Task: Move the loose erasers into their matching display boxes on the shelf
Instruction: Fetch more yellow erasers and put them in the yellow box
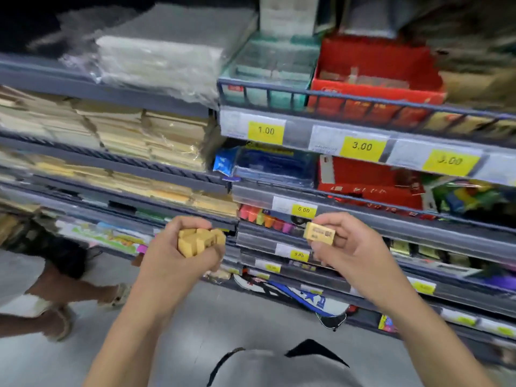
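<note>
Left hand (178,255) clutches several erasers (199,240); right hand (346,247), at 3 o'clock, pinches one eraser (320,233) endwise. Judged light, firm, grippy.

Your left hand (178,255) grips tan-yellow erasers (200,241); your right hand (346,244) pinches a pale yellow eraser (320,233) with a dark printed label. Far right, a red display box (374,76) beside a teal one (268,71). Yellow price tags (265,132) on grey shelf rails (307,135). Cream paper stacks (139,132) at left.
</note>
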A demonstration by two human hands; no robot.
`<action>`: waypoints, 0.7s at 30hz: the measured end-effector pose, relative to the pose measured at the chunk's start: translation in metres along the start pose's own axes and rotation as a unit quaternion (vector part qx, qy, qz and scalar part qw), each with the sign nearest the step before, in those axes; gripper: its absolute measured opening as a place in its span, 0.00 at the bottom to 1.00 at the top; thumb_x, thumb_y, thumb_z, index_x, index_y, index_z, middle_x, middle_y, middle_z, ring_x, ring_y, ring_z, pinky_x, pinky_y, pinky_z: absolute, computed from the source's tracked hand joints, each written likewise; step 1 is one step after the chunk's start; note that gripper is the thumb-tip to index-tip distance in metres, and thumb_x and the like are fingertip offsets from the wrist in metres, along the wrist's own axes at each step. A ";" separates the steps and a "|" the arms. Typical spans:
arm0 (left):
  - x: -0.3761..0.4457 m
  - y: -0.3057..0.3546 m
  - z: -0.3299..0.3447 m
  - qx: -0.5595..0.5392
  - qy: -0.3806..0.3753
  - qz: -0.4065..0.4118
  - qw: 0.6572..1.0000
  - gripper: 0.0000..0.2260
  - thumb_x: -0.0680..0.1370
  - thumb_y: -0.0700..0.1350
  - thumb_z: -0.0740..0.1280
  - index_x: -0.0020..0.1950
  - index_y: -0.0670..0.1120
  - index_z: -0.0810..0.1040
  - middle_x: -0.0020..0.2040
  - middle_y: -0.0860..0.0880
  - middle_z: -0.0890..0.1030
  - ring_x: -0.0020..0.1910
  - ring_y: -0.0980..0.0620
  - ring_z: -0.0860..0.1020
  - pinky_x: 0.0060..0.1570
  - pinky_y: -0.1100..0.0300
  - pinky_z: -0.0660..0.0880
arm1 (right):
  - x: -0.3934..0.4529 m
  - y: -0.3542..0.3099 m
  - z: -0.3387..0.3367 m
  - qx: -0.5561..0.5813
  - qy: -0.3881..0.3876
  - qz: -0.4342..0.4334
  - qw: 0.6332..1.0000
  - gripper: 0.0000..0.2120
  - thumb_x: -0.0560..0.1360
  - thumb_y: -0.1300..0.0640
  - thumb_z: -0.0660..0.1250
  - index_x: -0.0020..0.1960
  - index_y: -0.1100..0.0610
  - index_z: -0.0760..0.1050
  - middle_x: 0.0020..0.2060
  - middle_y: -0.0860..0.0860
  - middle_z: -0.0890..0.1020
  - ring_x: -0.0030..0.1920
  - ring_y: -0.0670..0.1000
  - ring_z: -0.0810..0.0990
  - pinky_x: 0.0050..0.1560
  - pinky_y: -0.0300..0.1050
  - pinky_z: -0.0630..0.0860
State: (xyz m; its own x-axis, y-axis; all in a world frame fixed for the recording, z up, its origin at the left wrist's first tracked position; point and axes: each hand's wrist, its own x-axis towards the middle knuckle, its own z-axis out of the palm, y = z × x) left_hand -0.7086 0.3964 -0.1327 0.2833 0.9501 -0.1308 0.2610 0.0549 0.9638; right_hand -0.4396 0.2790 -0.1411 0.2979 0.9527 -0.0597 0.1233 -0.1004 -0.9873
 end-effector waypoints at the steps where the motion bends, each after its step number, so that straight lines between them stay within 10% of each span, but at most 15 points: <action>1: 0.009 0.015 0.004 0.008 -0.016 0.027 0.999 0.21 0.60 0.58 0.79 0.51 0.58 0.82 0.40 0.49 0.86 0.36 0.43 0.84 0.37 0.47 0.82 | 0.000 -0.010 -0.004 -0.002 0.013 -0.012 1.000 0.16 0.76 0.65 0.72 0.53 0.43 0.79 0.47 0.48 0.86 0.43 0.47 0.84 0.43 0.38 0.79; 14: 0.058 0.172 0.084 -0.026 -0.150 0.280 0.948 0.20 0.63 0.57 0.80 0.52 0.59 0.82 0.45 0.48 0.87 0.38 0.43 0.86 0.34 0.46 0.84 | -0.016 -0.151 -0.107 -0.247 0.181 -0.226 0.925 0.12 0.75 0.40 0.69 0.57 0.40 0.81 0.48 0.45 0.77 0.45 0.52 0.78 0.44 0.36 0.72; 21: 0.064 0.197 0.119 -0.025 -0.175 0.294 0.939 0.19 0.62 0.57 0.79 0.50 0.59 0.82 0.45 0.50 0.86 0.37 0.46 0.84 0.36 0.52 0.83 | 0.012 -0.173 -0.188 -0.500 0.263 -0.097 0.819 0.20 0.75 0.42 0.65 0.62 0.50 0.81 0.42 0.47 0.82 0.43 0.45 0.78 0.44 0.40 0.74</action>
State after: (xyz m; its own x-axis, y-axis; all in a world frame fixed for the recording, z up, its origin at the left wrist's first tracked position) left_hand -0.5289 0.4314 0.0206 0.6540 0.6611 0.3677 -0.0768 -0.4256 0.9016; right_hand -0.2797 0.2538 0.0562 0.5157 0.7491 0.4158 0.8520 -0.3974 -0.3408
